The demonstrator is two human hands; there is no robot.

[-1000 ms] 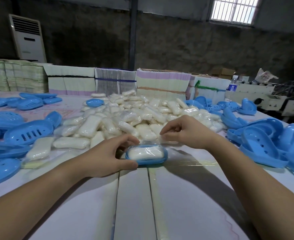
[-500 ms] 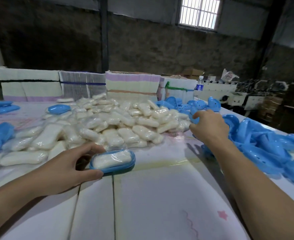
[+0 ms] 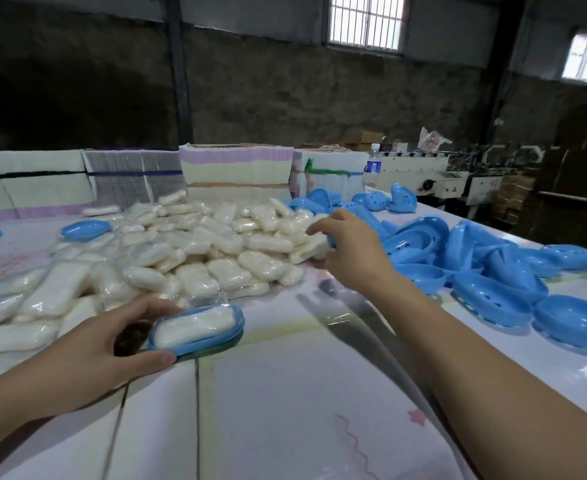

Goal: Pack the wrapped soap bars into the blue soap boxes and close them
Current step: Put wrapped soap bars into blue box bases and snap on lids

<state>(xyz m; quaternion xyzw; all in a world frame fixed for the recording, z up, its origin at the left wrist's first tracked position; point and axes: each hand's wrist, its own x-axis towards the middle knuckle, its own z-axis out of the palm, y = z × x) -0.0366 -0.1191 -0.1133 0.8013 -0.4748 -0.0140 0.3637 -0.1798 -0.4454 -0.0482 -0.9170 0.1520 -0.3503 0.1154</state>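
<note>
on table, hands (image 3: 88,355) hold soap box (image 3: 198,329).

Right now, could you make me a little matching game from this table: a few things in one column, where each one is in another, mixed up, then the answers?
Things
1. Open blue plastic soap box holding a wrapped white soap bar
2. Heap of clear-wrapped white soap bars
3. Pile of empty blue plastic box halves
4. Clear plastic water bottle with a blue label

Places
A. far end of the table, by the white machine
B. right side of the table
C. near edge, held by the left hand
D. middle of the table

Pairs: 1-C, 2-D, 3-B, 4-A
</note>
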